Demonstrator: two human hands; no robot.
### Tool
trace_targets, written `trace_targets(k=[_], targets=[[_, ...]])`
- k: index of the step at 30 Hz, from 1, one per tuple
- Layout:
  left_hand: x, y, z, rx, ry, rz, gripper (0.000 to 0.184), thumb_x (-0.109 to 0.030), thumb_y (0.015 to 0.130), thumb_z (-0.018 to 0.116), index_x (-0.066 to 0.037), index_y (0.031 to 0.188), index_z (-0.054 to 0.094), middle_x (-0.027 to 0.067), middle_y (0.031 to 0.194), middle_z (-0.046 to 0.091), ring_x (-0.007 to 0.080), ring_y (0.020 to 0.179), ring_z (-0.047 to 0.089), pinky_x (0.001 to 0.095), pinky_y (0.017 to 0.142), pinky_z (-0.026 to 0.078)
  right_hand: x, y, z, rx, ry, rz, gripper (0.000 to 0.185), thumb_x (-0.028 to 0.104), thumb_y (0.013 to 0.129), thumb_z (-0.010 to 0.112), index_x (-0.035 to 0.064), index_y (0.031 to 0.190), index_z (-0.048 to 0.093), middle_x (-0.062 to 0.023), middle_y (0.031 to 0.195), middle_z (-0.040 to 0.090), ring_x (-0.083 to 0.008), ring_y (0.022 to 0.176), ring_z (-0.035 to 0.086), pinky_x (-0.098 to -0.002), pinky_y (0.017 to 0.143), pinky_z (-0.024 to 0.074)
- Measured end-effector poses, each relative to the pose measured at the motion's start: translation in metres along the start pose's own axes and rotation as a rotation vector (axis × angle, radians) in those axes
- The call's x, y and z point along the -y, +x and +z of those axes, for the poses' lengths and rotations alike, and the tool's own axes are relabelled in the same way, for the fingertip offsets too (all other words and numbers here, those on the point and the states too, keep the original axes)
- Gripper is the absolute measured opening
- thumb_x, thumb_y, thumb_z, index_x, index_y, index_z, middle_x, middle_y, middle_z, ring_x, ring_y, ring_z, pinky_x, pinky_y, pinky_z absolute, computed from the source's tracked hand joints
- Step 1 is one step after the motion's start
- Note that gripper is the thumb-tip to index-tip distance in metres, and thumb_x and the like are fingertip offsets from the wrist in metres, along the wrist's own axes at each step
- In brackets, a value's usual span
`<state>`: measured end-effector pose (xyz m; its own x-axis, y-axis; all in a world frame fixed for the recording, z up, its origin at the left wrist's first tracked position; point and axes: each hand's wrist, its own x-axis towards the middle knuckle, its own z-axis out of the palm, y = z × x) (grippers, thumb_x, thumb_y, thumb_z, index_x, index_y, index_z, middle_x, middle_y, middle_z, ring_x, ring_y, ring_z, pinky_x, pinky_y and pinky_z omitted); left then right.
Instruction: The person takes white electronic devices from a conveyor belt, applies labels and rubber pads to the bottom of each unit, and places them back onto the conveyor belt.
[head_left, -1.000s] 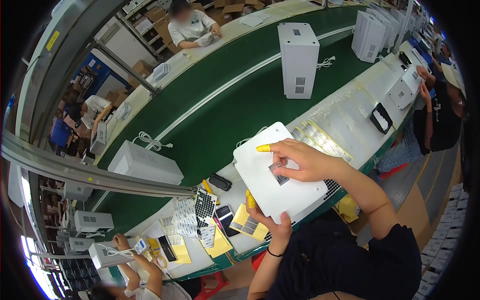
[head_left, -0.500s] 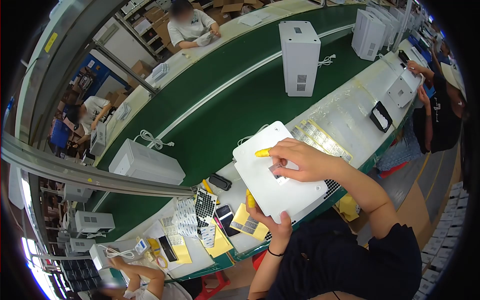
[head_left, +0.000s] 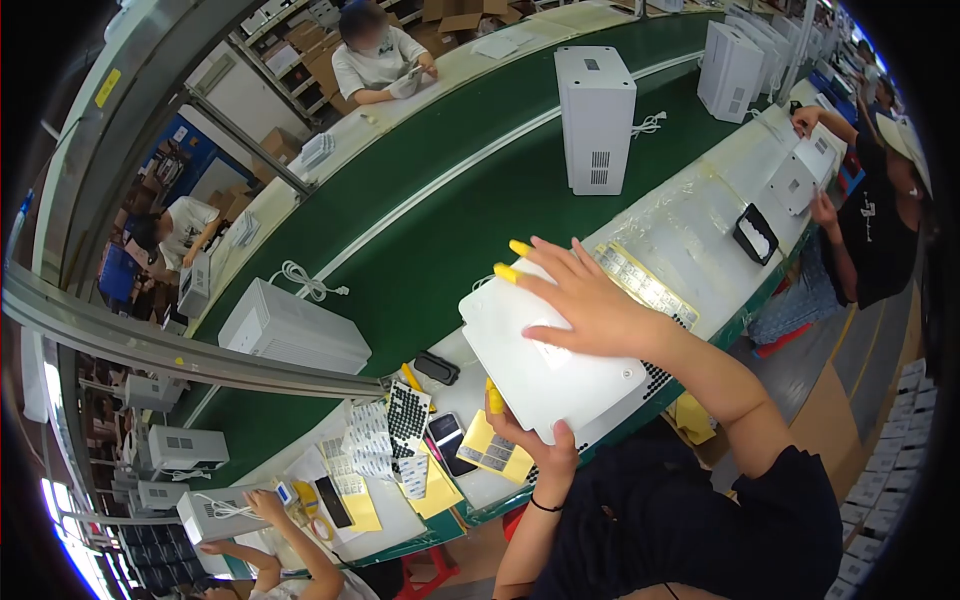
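Note:
A white box-shaped unit [head_left: 530, 370] is tilted in front of me, its flat face with corner screws turned up. My left hand [head_left: 540, 440] grips its near lower edge, with the thumb on the face. Across the upper face lies my right hand [head_left: 590, 305], fingers spread, yellow covers on two fingertips. Part of a pale label [head_left: 552, 354] shows beneath that palm; the rest is hidden. Just beyond the right hand is a sheet of silver labels [head_left: 640, 280].
White units [head_left: 595, 125] with cables stand on the green conveyor [head_left: 430, 240]. Left of my hands lie a phone [head_left: 450, 440], yellow label sheets [head_left: 495, 450], dotted sheets [head_left: 408, 412] and a black tray [head_left: 437, 367]. Co-workers [head_left: 880, 220] sit around the line. A metal frame [head_left: 200, 360] crosses the left.
My right hand has let go of the small label and opened flat over the unit's face. The unit has shifted slightly left. Co-workers at both sides have moved their hands.

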<state>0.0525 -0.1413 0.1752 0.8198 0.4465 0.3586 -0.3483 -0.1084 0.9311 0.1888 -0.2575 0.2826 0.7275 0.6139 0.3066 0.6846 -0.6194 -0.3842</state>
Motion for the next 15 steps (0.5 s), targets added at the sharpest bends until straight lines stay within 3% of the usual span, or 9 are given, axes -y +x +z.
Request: trace_targets(k=[2,3,6,8,9,11,12,13,15], targets=[[-0.003,0.000,0.000,0.005,-0.006,-0.023,0.093,-0.048,0.081,0.061,-0.001,0.143,0.009,0.0208,0.141,0.021,0.0349,0.133,0.027,0.0481,0.109,0.024,-0.005,0.010,0.008,-0.053,0.086,0.061,0.057,0.037,0.089,0.062,0.0079,0.135,0.046,-0.0203,0.145,0.033,-0.0362,0.140,0.022,-0.0552,0.114,0.0147],[-0.004,0.000,0.000,0.006,-0.008,-0.035,0.094,-0.048,0.080,0.061,-0.001,0.143,0.009,0.0210,0.142,0.021,0.0350,0.133,0.027,0.0479,0.109,0.024,-0.007,0.014,0.009,-0.052,0.047,0.082,0.054,0.032,0.092,0.059,0.0067,0.136,0.044,-0.0196,0.144,0.034,-0.0345,0.138,0.028,-0.0483,0.113,0.0228],[-0.014,0.001,-0.005,0.051,0.045,-0.039,0.092,-0.047,0.083,0.059,0.001,0.143,0.009,0.0214,0.143,0.022,0.0344,0.134,0.027,0.0469,0.110,0.023,-0.022,0.018,0.018,-0.152,0.482,0.172,0.046,0.026,0.096,0.054,0.0047,0.135,0.044,-0.0152,0.141,0.041,-0.0277,0.132,0.038,-0.0376,0.108,0.0319],[0.005,-0.009,-0.015,0.030,-0.038,0.014,0.086,-0.041,0.086,0.058,0.002,0.143,0.010,0.0215,0.142,0.023,0.0347,0.134,0.029,0.0469,0.110,0.024,-0.035,0.012,0.027,-0.328,1.019,0.321,0.039,0.021,0.096,0.054,0.0038,0.130,0.048,-0.0116,0.128,0.055,-0.0196,0.116,0.053,-0.0275,0.098,0.0403],[0.016,-0.017,-0.021,0.018,-0.081,0.040,0.083,-0.038,0.088,0.058,0.003,0.143,0.011,0.0215,0.142,0.024,0.0349,0.133,0.029,0.0469,0.110,0.024,-0.043,0.003,0.032,-0.454,1.131,0.418,0.032,0.018,0.098,0.051,0.0032,0.126,0.052,-0.0069,0.121,0.060,-0.0147,0.109,0.056,-0.0260,0.093,0.0429],[0.029,-0.039,-0.037,0.023,0.127,-0.002,0.072,-0.029,0.090,0.057,0.005,0.140,0.019,0.0218,0.140,0.030,0.0344,0.130,0.034,0.0465,0.108,0.027,-0.085,-0.037,0.069,-0.569,0.929,0.475,0.026,0.018,0.097,0.052,0.0024,0.118,0.059,-0.0079,0.112,0.065,-0.0158,0.106,0.058,-0.0268,0.090,0.0449],[0.036,-0.050,-0.046,0.024,0.230,-0.021,0.066,-0.025,0.091,0.057,0.006,0.139,0.023,0.0219,0.138,0.033,0.0342,0.129,0.037,0.0463,0.108,0.028,-0.097,-0.062,0.087,-0.501,0.771,0.564,0.022,0.016,0.096,0.053,0.0014,0.111,0.061,-0.0091,0.105,0.066,-0.0185,0.103,0.060,-0.0285,0.088,0.0462],[0.048,-0.059,-0.053,0.041,0.342,-0.074,0.052,-0.014,0.090,0.057,0.008,0.132,0.036,0.0231,0.128,0.045,0.0363,0.122,0.044,0.0436,0.104,0.033,-0.104,-0.093,0.107,-0.430,0.611,0.647,0.019,0.013,0.094,0.055,0.0004,0.104,0.064,-0.0103,0.099,0.068,-0.0211,0.099,0.062,-0.0303,0.086,0.0474],[0.070,-0.072,-0.068,0.203,0.499,-0.202,0.048,-0.012,0.089,0.057,0.009,0.129,0.040,0.0243,0.123,0.048,0.0378,0.118,0.046,0.0427,0.102,0.035,-0.125,-0.161,0.146,-0.246,0.283,0.534,0.013,0.006,0.085,0.059,-0.0005,0.095,0.064,-0.0127,0.083,0.065,-0.0290,0.084,0.062,-0.0370,0.078,0.0491]])
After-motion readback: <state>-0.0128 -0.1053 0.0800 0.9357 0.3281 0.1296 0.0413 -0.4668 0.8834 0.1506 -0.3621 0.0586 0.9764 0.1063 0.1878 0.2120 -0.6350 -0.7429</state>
